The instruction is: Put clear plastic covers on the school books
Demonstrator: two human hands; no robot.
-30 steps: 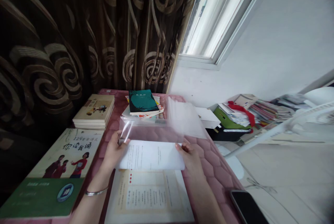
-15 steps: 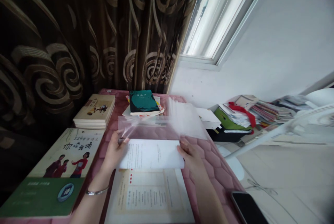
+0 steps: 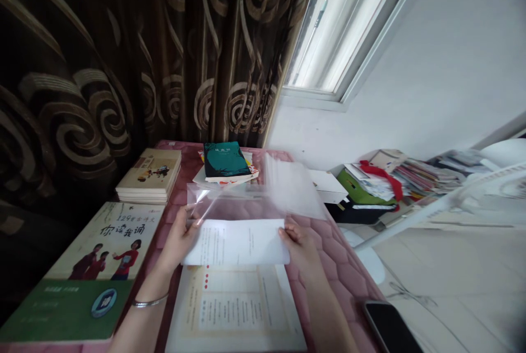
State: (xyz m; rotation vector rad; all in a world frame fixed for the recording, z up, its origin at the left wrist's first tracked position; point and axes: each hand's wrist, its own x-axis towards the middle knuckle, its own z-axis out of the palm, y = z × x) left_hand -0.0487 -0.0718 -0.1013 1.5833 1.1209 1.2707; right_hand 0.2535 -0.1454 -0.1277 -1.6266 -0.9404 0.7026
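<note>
An open book with printed text lies in front of me, its upper white leaf raised and bent toward me. Beyond that leaf stretches a clear plastic book cover. My left hand is closed on the leaf's left edge and the plastic, thumb on top; a silver bangle circles that wrist. On the opposite edge, my right hand pinches the leaf and the plastic between thumb and fingers. How far the leaf sits inside the cover is hard to make out.
A large green-and-white book lies at left, with a stack of tan books behind it. A teal book tops a small pile beside clear plastic covers. A phone and a white fan are at right.
The plastic cover has shifted slightly and its shine has changed. Both hands keep their grip in nearly the same place, the left a little lower.
</note>
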